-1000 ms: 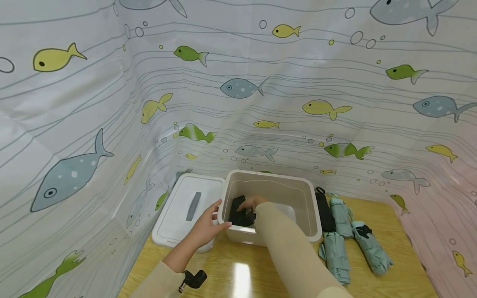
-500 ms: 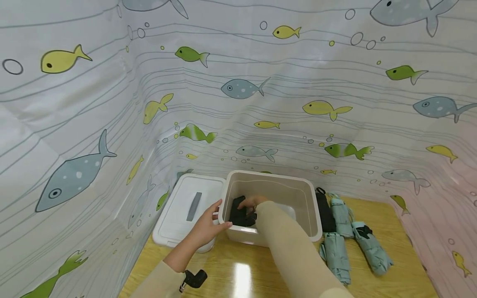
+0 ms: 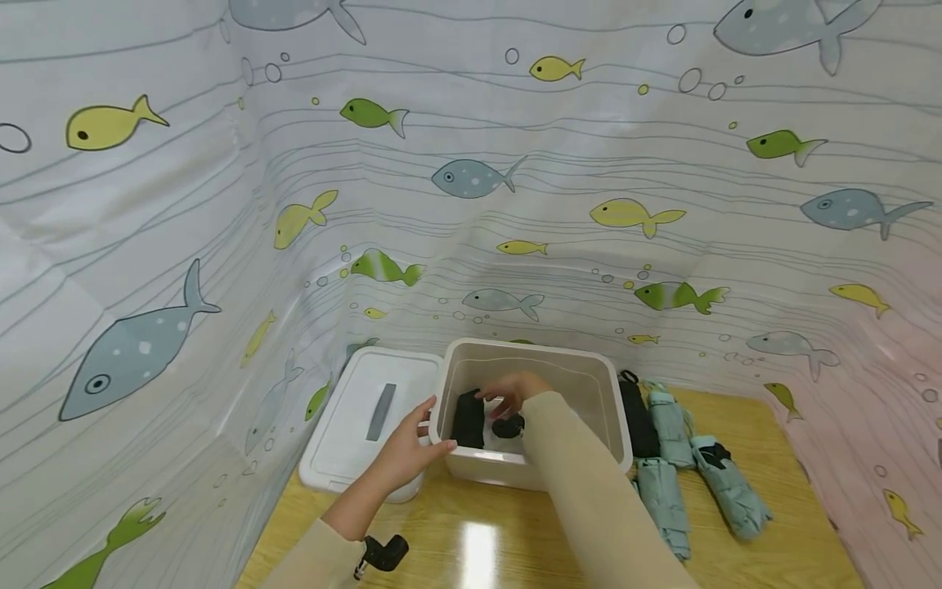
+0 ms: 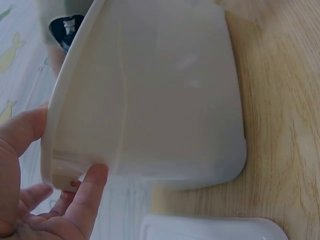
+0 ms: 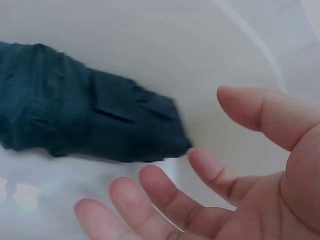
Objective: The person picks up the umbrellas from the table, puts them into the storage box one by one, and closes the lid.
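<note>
A dark folded umbrella (image 3: 468, 421) lies against the left wall inside a beige storage box (image 3: 540, 351). Just to its right, inside the box, my right hand (image 3: 518, 388) hovers with fingers spread. The right wrist view has the umbrella (image 5: 95, 110) reaching in from the left, its end close to my fingertips (image 5: 202, 159), and nothing in the grasp. At the front left corner of the box my left hand (image 3: 405, 446) holds the rim. In the left wrist view the thumb (image 4: 25, 130) is on one side of that rim and the fingers (image 4: 90, 200) are on the other.
A white lid (image 3: 342, 433) with a grey handle lies left of the box. To the right are a black folded umbrella (image 3: 639, 417) and several mint green ones (image 3: 728, 487) on the wooden table (image 3: 419, 548). A fish-print sheet (image 3: 471, 237) encloses the back and sides.
My right hand has let go of the dark umbrella and moved a little right and up, with its fingers spreading. The umbrella stays by the left wall. My left hand keeps its place on the rim.
</note>
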The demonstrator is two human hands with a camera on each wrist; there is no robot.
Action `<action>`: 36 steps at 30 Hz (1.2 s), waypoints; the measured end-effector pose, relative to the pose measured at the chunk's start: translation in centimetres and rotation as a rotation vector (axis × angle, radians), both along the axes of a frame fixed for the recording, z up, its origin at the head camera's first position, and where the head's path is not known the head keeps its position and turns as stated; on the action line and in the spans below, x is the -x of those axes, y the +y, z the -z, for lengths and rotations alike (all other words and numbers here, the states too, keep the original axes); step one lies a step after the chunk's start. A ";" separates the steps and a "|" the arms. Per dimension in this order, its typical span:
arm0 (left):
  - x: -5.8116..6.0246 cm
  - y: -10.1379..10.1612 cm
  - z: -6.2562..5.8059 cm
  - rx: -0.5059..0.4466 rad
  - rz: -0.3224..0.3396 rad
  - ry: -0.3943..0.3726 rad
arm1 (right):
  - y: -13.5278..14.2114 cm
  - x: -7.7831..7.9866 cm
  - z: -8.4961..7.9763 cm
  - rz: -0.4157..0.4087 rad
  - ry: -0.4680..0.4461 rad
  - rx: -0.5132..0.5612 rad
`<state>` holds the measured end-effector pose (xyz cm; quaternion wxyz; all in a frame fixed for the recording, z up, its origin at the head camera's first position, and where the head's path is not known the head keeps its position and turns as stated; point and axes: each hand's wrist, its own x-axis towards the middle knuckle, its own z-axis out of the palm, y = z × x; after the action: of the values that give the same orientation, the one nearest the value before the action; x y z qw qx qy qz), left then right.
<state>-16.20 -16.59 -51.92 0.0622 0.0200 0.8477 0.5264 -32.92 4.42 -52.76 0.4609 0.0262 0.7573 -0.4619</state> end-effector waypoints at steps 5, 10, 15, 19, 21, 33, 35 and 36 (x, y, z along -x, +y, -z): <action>0.1 -0.1 0.2 -0.003 -0.011 -0.003 | 0.6 -0.3 -2.3 -0.052 0.023 -0.051; 0.2 0.0 0.0 -0.006 -0.006 0.003 | 1.5 -0.9 -4.7 -0.121 0.092 -0.098; 0.2 0.0 0.0 0.002 -0.012 0.001 | 2.5 -2.0 -7.4 -0.160 0.175 -0.113; 0.2 0.1 0.0 0.007 -0.014 -0.005 | 3.4 -3.0 -9.3 -0.184 0.246 -0.118; 0.2 0.1 0.1 0.013 -0.015 -0.005 | 3.9 -3.5 -10.1 -0.204 0.285 -0.127; 0.1 0.3 0.0 0.023 -0.011 -0.004 | 8.0 -6.7 -12.3 -0.259 0.441 -0.162; 0.1 0.3 0.0 0.025 -0.009 -0.004 | 8.9 -7.3 -12.4 -0.251 0.476 -0.148; 0.1 0.3 0.0 0.026 -0.008 -0.002 | 9.4 -7.5 -12.4 -0.245 0.491 -0.139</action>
<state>-16.28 -16.31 -51.90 0.0611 0.0152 0.8544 0.5158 -25.38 13.78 -40.40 0.3130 -0.1466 0.8738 -0.3421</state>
